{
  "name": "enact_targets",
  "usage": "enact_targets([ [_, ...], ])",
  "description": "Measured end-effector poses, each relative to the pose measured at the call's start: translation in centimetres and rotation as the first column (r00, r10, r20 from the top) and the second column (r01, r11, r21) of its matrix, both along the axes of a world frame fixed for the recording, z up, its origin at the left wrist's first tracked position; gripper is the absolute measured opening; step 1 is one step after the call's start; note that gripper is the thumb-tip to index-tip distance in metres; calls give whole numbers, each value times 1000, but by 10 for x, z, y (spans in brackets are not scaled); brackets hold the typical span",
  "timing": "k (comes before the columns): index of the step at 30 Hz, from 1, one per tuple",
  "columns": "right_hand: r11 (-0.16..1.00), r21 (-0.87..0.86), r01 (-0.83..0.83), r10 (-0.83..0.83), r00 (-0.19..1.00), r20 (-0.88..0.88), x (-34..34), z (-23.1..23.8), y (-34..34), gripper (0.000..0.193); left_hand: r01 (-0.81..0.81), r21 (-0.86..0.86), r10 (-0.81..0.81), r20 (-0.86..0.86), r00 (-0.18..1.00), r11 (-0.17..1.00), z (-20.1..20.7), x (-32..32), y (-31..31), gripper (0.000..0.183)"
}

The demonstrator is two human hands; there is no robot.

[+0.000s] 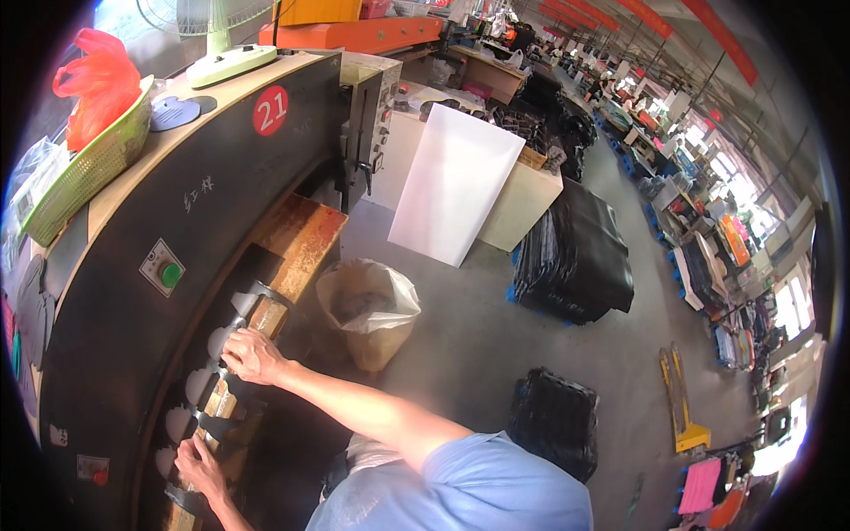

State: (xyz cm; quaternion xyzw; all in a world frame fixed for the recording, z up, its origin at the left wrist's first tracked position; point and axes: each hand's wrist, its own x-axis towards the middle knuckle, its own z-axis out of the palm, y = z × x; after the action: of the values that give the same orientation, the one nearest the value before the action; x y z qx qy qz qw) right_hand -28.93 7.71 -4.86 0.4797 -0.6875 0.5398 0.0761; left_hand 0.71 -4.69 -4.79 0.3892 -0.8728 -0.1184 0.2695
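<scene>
My right hand (252, 356) is closed, its curled fingers on the edge of a black strip of sheet material (215, 423) with rounded gaps along one side. Lower left, my left hand (202, 471) pinches the same strip nearer to me. Underneath lies a long, worn wooden board (305, 243) in the opening of a large black machine. Pale rounded shapes (197, 387) show along the strip on the machine side. My fingertips are partly hidden, and the dark interior hides the strip's far edge.
The machine's black front (204, 177) carries a green button (170, 275) and a red button (100, 477). An open white sack (372, 323) stands right of the board. Beyond are a white panel (456, 181) and stacked black sheets (580, 257). A green basket (97, 181) sits on the machine top.
</scene>
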Motion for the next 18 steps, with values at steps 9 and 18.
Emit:
enact_targets([
  [9, 982, -133, -135, 152, 980, 125, 37, 7, -6, 39, 108, 272, -149, 137, 979, 956, 21, 13, 44, 32],
  [18, 825, 414, -385, 437, 899, -33, 85, 1, -25, 104, 245, 83, -237, -93, 967, 966, 9, -22, 2, 47],
])
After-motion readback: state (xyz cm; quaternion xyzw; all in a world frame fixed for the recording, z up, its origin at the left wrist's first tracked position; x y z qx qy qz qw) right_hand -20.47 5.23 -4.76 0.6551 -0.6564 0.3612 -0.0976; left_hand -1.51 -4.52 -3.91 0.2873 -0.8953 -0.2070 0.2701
